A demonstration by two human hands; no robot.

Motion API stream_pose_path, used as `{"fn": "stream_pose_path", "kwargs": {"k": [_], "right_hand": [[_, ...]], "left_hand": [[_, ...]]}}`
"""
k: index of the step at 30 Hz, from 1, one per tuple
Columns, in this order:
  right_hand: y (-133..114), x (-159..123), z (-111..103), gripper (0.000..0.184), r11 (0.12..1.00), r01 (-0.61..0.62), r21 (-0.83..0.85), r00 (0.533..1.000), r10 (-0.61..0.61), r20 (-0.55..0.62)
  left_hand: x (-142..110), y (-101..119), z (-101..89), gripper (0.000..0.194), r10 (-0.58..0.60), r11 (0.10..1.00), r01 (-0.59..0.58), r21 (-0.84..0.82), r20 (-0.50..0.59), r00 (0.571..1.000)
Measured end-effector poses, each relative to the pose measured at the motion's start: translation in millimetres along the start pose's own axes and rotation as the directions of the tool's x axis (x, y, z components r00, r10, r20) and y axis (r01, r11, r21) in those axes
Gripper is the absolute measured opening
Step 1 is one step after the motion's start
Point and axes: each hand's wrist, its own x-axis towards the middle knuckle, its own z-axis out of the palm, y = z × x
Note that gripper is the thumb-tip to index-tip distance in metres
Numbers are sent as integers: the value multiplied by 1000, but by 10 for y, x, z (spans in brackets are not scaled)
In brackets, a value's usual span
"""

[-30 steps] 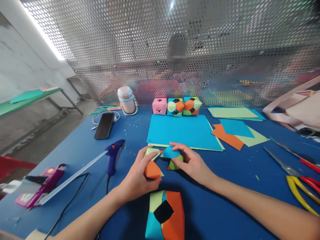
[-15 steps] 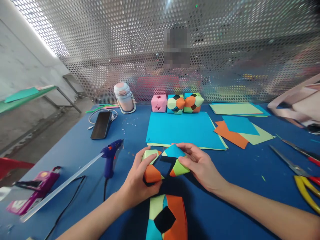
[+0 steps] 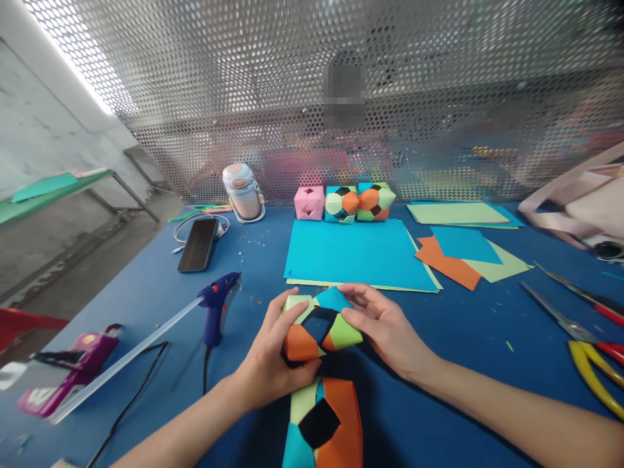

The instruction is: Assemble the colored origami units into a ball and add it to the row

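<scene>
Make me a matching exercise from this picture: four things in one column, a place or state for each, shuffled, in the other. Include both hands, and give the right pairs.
Things:
1. Left hand
2. Phone
3. Right hand
4. Pink paper cube

Places and states:
A. Leftmost in its row of three
B. Holding the bright-green paper side
C. Lying flat, screen dark
D. Holding the orange paper side

Right pairs: 1-D; 2-C; 3-B; 4-A

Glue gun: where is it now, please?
In the head view, the glue gun is on the left side of the blue table, left of the left hand, nearer than the phone.
</scene>
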Motion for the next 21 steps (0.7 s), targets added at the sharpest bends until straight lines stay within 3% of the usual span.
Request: {"fn": "stream_pose_path", "kwargs": {"k": [6,9,16,21], "right_hand": [[-103,4,22,39,964,-199,175,980,197,24],[-123,7,33,37,945,-240,224,970,240,26],[-23,-20,54,36,996,-44,82,996,50,-73],[30,-29,60,35,1000,21,23,996,-18,-91]], "left_hand": [[29,-20,-47,77,-1,999,3,-44,43,999],[42,-6,-40,76,-23,999,24,-35,48,999],[36,75,43,70,-102,995,102,-22,-20,995],[35,109,78,67,-134,991,133,-25,-29,991]]}}
